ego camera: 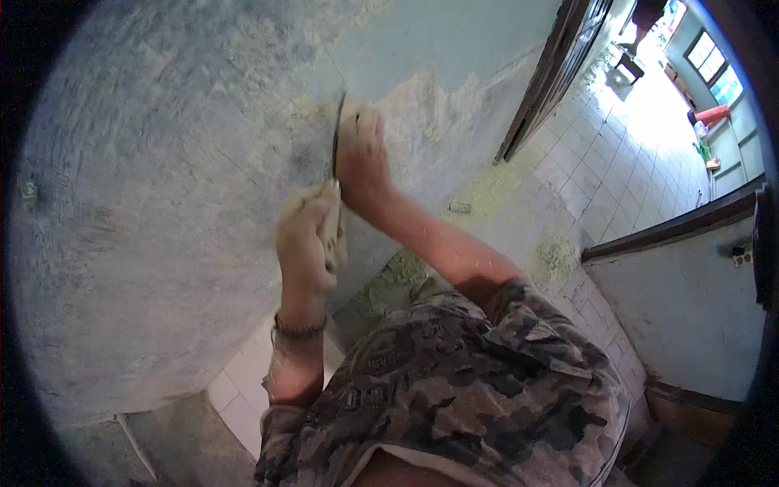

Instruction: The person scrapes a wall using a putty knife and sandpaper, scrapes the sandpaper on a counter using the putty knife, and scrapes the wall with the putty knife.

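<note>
Both of my hands hold a long, thin dark blade-like tool against a wall with patchy, scraped paint. Dusty and pale, my left hand is closed around its lower end, and a dark bracelet circles that wrist. Higher up, my right hand presses along the tool's side with bent fingers. The exact kind of tool is hard to tell, seen edge-on. Above and right of the hands, smooth light blue-green paint remains on the wall, with a ragged edge beside the bare plaster.
Paint flakes lie on the tiled floor, near a small block-like piece. A dark wooden door frame stands at the right. Beyond it, a person is by a small stool. A power socket is on the right wall.
</note>
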The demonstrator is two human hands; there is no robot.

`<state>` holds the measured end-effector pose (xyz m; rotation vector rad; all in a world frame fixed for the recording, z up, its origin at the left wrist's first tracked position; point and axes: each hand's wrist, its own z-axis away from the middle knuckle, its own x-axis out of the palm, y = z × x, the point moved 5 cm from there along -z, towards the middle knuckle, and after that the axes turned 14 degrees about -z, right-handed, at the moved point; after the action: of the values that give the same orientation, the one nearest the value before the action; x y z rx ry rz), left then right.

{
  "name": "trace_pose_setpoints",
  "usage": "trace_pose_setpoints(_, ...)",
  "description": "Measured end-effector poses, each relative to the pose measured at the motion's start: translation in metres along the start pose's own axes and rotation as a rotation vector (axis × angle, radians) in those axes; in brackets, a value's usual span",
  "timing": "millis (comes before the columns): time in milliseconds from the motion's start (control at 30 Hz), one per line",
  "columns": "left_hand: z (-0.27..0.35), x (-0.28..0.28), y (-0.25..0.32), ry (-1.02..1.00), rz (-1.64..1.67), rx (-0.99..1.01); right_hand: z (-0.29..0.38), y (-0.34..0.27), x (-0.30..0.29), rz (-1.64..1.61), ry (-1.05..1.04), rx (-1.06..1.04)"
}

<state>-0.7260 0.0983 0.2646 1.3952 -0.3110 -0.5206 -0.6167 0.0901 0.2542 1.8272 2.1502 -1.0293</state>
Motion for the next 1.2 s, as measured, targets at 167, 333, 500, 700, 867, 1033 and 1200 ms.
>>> trace_pose_setpoints(167,0.021,0.004,0.004,-0.115,0.095,-0.054,-0.007,-0.001,-0.013,-0.263,-0.150,0.181)
trace_pose_setpoints(333,0.023,-0.001,0.005,-0.100,0.170,0.000,-0.006,-0.011,-0.010,-0.179,-0.031,0.069)
trace_pose_setpoints(500,0.029,-0.004,0.004,-0.055,0.133,-0.001,-0.007,-0.018,-0.009,-0.287,0.004,-0.024)
trace_pose_setpoints(700,0.031,-0.011,0.004,-0.046,0.139,-0.022,-0.007,-0.022,-0.012,-0.369,0.032,0.018)
trace_pose_setpoints(867,0.036,-0.011,0.004,-0.080,0.158,0.017,0.002,-0.023,-0.010,-0.285,0.101,0.023)
trace_pose_setpoints(1033,0.018,-0.011,0.008,-0.089,0.104,-0.012,-0.017,-0.011,-0.008,-0.323,0.095,0.106)
trace_pose_setpoints(1200,0.017,-0.009,0.002,-0.060,0.093,-0.081,-0.014,-0.012,-0.007,-0.225,0.068,0.035)
